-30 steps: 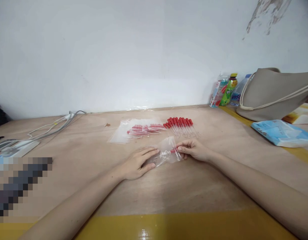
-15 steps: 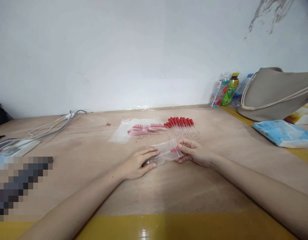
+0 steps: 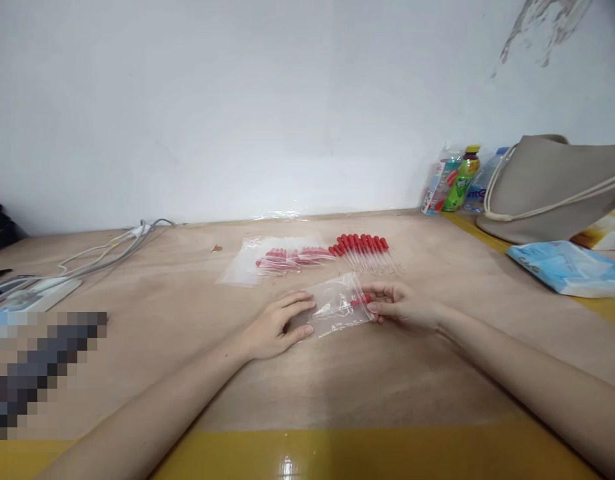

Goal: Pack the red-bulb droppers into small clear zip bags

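A clear zip bag (image 3: 334, 317) lies between my hands with a red-bulbed dropper (image 3: 358, 301) in it. The bulb reaches the bag's mouth on the right, and the thin clear stem points left. My right hand (image 3: 394, 305) pinches around the bulb end at the bag's opening. At the bag's left edge, my left hand (image 3: 282, 325) rests on the table, thumb and fingers apart, fingertips at the plastic. Behind the bag, several red-bulbed droppers (image 3: 361, 245) lie in a row. Beside them is a stack of clear bags (image 3: 237, 267), some with droppers inside.
Drink bottles (image 3: 460, 183) stand by the wall at right, beside a grey bag (image 3: 552, 187) and a blue packet (image 3: 567, 267). Cables (image 3: 122, 247) and a white power strip (image 3: 54, 295) lie at left. Yellow tape (image 3: 247, 453) runs along the near table edge.
The bag has shifted right, away from my left fingers, and more of it shows. My right hand has moved slightly right, and the red bulb now sits at the bag's mouth.
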Tool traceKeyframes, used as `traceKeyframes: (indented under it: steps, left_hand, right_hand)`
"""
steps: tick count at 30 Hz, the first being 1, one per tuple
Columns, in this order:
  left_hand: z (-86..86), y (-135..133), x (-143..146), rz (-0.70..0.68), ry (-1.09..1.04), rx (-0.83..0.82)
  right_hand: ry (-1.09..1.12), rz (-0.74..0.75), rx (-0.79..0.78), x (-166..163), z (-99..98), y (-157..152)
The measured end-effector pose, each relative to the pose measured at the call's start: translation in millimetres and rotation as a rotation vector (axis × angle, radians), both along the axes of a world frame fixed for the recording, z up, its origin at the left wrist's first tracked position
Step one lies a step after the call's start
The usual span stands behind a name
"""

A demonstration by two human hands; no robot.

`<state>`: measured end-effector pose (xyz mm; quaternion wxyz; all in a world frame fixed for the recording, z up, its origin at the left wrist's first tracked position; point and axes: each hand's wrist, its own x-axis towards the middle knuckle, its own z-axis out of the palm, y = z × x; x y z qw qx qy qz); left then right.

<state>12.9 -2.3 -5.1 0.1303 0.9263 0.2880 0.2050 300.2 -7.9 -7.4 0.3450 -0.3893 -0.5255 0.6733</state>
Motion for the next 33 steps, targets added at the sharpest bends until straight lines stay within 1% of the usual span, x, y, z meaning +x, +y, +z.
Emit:
traceKeyframes:
  steps: [3,5,8,13,15,17,20,23,29,31,33]
  left_hand:
    - [-0.2,1.1,-0.3,-0.010,0.011,-0.014]
    - [-0.3,1.8,-0.7,-0.012,0.027,-0.019]
    - [-0.1,2.0,-1.0,-0.013,0.037,-0.017]
    - [0.5,1.7,-0.7,-0.014,0.046,-0.003]
    - [0.6,2.0,-0.4,-0.015,0.045,0.008]
    - [1.1,2.2,0.1,-0.021,0.048,0.013]
    - [2.4,1.8,0.9,-0.024,0.043,0.014]
    - [3.4,1.0,1.2,-0.021,0.043,0.004]
    - [1.6,1.3,-0.8,-0.027,0.053,-0.031]
    - [0.9,2.0,-1.7,-0.032,0.057,-0.037]
    - [0.5,2.5,-2.3,-0.034,0.070,-0.045]
  right_hand:
    - [-0.045,-0.034,0.052,4.3,-2.0,0.7]
    - [-0.060,-0.036,0.059,5.7,-4.0,1.7]
    - [-0.046,-0.025,0.032,5.6,-4.7,2.5]
    - [0.023,-0.076,-0.051,-0.1,-0.2,-0.6]
    - [0.040,-0.057,-0.071,-2.9,0.6,-1.6]
    - [0.036,-0.048,-0.071,-5.1,0.1,-1.7]
    - [-0.031,-0.103,-0.059,-7.1,-1.2,-0.6]
    - [-0.125,-0.133,-0.021,-7.0,-1.6,1.4]
    - [-0.224,-0.016,0.142,-5.1,-0.3,2.8]
    - [-0.261,-0.010,0.188,-6.0,1.6,0.8]
    - [-0.298,-0.025,0.194,-6.6,3.7,-1.1]
